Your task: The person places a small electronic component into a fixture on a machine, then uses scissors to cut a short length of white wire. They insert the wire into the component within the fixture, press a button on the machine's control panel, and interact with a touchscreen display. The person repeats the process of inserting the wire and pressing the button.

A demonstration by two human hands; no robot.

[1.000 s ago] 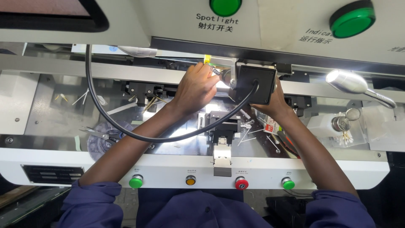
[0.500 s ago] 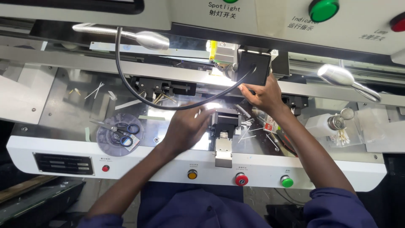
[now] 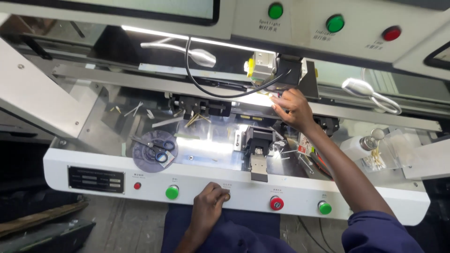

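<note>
The left hand (image 3: pixel 209 201) has come down off the lit deck, where it hovered half a second ago, to the machine's front panel (image 3: pixel 328 189); its curled fingers now press on the knob (image 3: pixel 227 197), hiding it, with the green button (image 3: pixel 172 192) to its left and the red button (image 3: pixel 276 203) to its right. The right hand (image 3: pixel 291 108) stays up, fingers loosely open against the black head (image 3: pixel 289 70) just above it, grasping nothing
</note>
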